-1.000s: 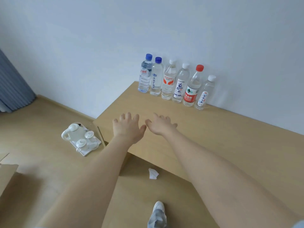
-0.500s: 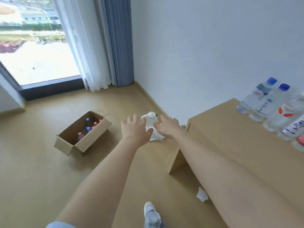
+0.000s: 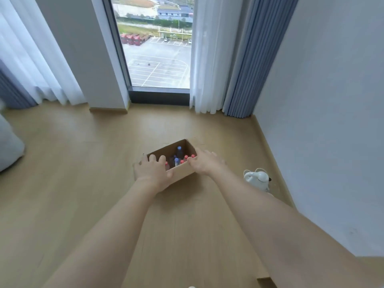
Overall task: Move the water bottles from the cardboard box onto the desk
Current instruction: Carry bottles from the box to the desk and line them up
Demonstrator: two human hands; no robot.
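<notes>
The cardboard box (image 3: 182, 171) is sitting on the wooden floor (image 3: 83, 163), open at the top, a little way out from the window (image 3: 158, 59) and well apart from the right-hand wall (image 3: 322, 121). The water bottles (image 3: 179, 151) are standing upright inside it, crowded toward its right end; I am seeing two blue caps and several red ones, though the bodies are too dark and small to count with any certainty. The person is holding both bare arms out in front. The left hand (image 3: 153, 171) is hovering over the near left part of the box with its fingers spread and loosely extended, gripping nothing. The right hand (image 3: 204, 161) is hovering at the right end of the box, fingers likewise splayed and relaxed, its thumb lying just beside the red caps. Whether either hand is actually touching the cardboard, I cannot tell from here. A white electric kettle (image 3: 257, 180) is sitting on the floor to the right of the box, near the wall. White sheer curtains (image 3: 207, 59) and blue-grey drapes (image 3: 249, 59) are hanging at the right of the window, and a car park is showing through the glass.
</notes>
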